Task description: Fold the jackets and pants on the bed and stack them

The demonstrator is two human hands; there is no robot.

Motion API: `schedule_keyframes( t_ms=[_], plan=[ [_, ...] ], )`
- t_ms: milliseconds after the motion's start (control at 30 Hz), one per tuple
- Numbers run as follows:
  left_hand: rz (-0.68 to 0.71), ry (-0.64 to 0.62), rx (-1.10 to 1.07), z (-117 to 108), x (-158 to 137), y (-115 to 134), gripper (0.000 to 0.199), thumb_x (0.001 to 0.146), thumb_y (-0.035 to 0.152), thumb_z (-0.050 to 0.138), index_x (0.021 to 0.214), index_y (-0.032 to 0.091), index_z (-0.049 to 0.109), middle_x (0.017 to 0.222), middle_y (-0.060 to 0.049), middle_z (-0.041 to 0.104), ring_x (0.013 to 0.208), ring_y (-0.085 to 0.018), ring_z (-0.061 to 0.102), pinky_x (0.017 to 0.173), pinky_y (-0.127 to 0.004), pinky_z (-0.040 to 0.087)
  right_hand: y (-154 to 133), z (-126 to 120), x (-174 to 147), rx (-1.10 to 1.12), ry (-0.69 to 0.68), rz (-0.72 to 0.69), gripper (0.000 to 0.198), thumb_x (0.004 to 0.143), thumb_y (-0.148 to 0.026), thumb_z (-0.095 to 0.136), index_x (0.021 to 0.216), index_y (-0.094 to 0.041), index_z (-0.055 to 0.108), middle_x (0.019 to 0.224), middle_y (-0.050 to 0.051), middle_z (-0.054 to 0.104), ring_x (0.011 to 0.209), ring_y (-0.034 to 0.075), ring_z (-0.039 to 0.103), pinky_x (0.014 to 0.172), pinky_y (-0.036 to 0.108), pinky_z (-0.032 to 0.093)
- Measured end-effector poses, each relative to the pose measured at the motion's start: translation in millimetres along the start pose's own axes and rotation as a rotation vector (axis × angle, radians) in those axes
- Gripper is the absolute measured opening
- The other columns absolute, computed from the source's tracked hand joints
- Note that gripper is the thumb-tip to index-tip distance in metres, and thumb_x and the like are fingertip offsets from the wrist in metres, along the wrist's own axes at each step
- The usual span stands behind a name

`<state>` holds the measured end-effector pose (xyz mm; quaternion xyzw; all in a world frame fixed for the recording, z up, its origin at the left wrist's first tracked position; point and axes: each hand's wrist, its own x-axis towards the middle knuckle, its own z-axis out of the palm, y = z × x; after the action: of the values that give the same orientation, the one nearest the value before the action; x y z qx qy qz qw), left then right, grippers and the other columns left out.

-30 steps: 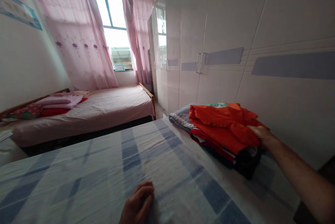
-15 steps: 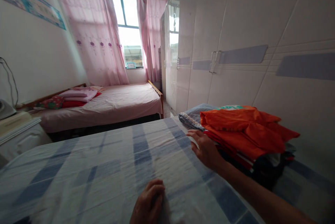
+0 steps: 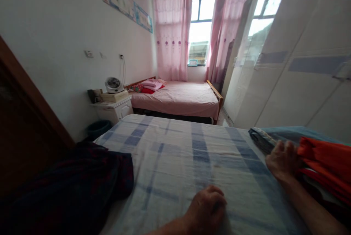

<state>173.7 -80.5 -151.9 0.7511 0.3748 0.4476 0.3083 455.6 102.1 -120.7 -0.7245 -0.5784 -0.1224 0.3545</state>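
Note:
My left hand (image 3: 207, 207) rests on the blue-and-white checked bedsheet (image 3: 178, 169) near the bottom centre, its fingers curled together with nothing visible in them. To the right, my right hand (image 3: 283, 160) is against the left side of a stack of folded clothes, fingers bent but slightly apart. It seems to grip nothing, though motion blurs it. An orange garment (image 3: 323, 152) lies on top of the stack. Behind the hand is a folded blue-grey cloth (image 3: 290, 132). Red and dark layers lie under the orange one, and the right edge of the stack is cut off by the frame.
A dark patterned cloth (image 3: 90, 180) lies at the bed's left. Beyond are a white bedside cabinet (image 3: 123, 108) with a fan (image 3: 113, 85), a bin (image 3: 98, 129), and a second bed (image 3: 183, 97). White wardrobes (image 3: 274, 92) line the right side.
The view has swung left, bringing the dark cloth, fan and bin into sight. My right hand's spread fingers have bent in closer to the folded clothes. My left hand stays curled on the sheet.

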Motion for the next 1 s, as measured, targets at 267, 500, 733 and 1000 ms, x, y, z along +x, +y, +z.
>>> schedule_keyframes(
  t_ms=[267, 500, 733, 1000],
  plan=[
    [0.046, 0.011, 0.012, 7, 1, -16, 0.019, 0.066, 0.003, 0.051, 0.075, 0.016, 0.062, 0.085, -0.009, 0.067, 0.08, -0.017, 0.063, 0.073, -0.024, 0.05, -10, 1, 39, 0.172, -0.044, 0.441, 0.031, 0.091, -0.023, 0.038, 0.113, -0.013, 0.057, 0.12, 0.02, 0.052, 0.118, 0.035, 0.046, 0.093, 0.057, 0.037],
    [0.047, -0.027, -0.027, 4, 2, -14, 0.019, 0.07, 0.004, 0.048, 0.077, 0.016, 0.061, 0.087, -0.01, 0.065, 0.083, -0.018, 0.062, 0.074, -0.027, 0.049, -79, -46, 92, 0.518, 0.019, 0.406, 0.02, 0.087, -0.031, 0.053, 0.096, -0.014, 0.059, 0.089, 0.004, 0.06, 0.083, 0.017, 0.058, 0.076, 0.034, 0.048],
    [-0.494, 0.079, -0.452, -9, 6, 1, 0.048, 0.088, 0.052, 0.04, 0.116, 0.016, 0.054, 0.103, -0.012, 0.062, 0.078, -0.019, 0.064, 0.06, -0.029, 0.053, -180, -160, 52, 1.368, -0.373, -0.171, 0.017, 0.074, -0.035, 0.059, 0.085, -0.023, 0.058, 0.076, -0.001, 0.056, 0.069, 0.015, 0.054, 0.065, 0.027, 0.046],
    [-0.562, 0.396, -0.734, -69, 18, 2, 0.046, 0.086, 0.059, 0.044, 0.117, 0.027, 0.055, 0.11, -0.008, 0.064, 0.096, -0.023, 0.063, 0.076, -0.042, 0.053, -113, -157, -77, 1.227, -1.101, -0.171, 0.015, 0.075, -0.031, 0.05, 0.07, -0.018, 0.056, 0.068, 0.0, 0.051, 0.069, 0.015, 0.047, 0.067, 0.028, 0.039]
  ],
)
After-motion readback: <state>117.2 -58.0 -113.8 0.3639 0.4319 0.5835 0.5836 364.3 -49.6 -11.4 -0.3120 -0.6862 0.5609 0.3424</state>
